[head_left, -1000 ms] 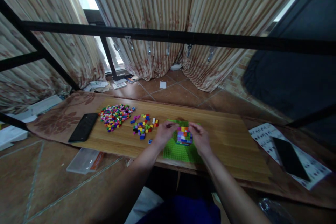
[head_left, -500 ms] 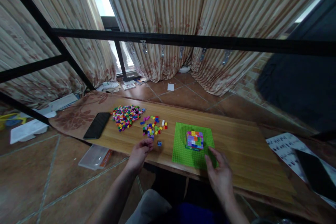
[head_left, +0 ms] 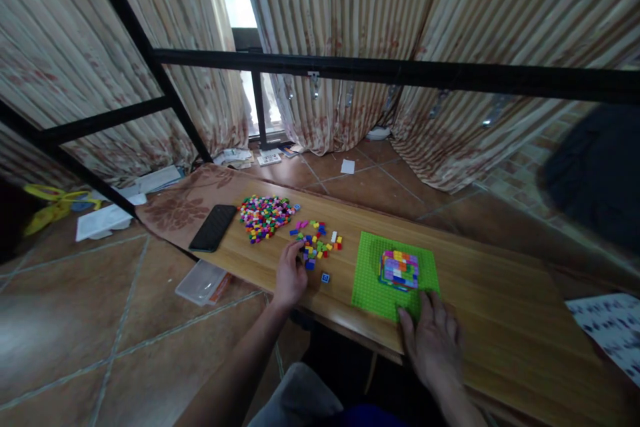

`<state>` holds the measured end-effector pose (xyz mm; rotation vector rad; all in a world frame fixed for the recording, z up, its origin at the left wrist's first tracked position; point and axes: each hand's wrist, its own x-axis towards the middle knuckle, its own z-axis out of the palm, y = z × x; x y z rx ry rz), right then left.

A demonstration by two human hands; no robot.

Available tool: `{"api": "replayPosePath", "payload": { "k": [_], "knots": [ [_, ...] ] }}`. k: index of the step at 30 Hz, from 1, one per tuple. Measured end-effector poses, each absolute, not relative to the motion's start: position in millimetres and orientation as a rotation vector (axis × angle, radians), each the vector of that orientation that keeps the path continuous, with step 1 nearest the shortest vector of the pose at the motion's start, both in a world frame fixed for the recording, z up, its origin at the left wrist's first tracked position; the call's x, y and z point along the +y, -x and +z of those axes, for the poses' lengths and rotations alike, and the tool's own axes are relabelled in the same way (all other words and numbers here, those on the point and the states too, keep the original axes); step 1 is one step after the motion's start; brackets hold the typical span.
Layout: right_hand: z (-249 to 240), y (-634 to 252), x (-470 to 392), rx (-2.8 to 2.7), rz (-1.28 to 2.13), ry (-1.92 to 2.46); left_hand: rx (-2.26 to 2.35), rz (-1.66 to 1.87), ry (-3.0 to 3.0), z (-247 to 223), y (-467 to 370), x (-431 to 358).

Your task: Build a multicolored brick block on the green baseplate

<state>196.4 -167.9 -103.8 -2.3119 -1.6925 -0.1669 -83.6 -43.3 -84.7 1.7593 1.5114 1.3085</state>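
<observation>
A block of many-coloured bricks (head_left: 399,269) stands on the green baseplate (head_left: 370,280). My right hand (head_left: 436,340) lies at the plate's near right corner, thumb and fingers spread, holding nothing. Over at the left edge of the small scattered group of bricks (head_left: 320,245), my left hand (head_left: 291,273) has its fingers curled together at the tips; whatever they hold, if anything, is too small to make out. One blue square piece (head_left: 325,277) lies alone on the wood between my left hand and the plate.
A large heap of small bricks (head_left: 265,217) lies at the back left of the wooden table (head_left: 480,300). Beside it is a black phone (head_left: 213,228). A clear plastic box (head_left: 200,281) is on the floor. Printed paper (head_left: 607,327) lies at the right.
The view has turned left. My left hand has moved forward from beside the blue piece to the scattered bricks. My right hand has come down onto the plate's near right corner.
</observation>
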Motion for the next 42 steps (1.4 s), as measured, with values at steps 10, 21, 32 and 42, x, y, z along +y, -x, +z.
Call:
{"api": "replayPosePath", "payload": {
  "k": [10,21,32,42],
  "knots": [
    [-105.3,-224.4,-148.2,-1.656,-0.178,2.150,1.394,1.355,-1.625,-75.8,88.5,-42.2],
    [-108.4,-225.4,-146.6,-1.645,-0.218,2.110,1.521,1.177,-1.951,-80.3,81.8,-20.6],
    [-107.8,-225.6,-146.5,-1.635,-0.210,2.035,1.519,1.325,-1.742,-74.6,83.8,-25.6],
    [-78.1,-192.1,-157.6,-1.501,-0.255,1.705,1.485,1.296,-1.761,-76.9,84.6,-23.0]
  ]
}}
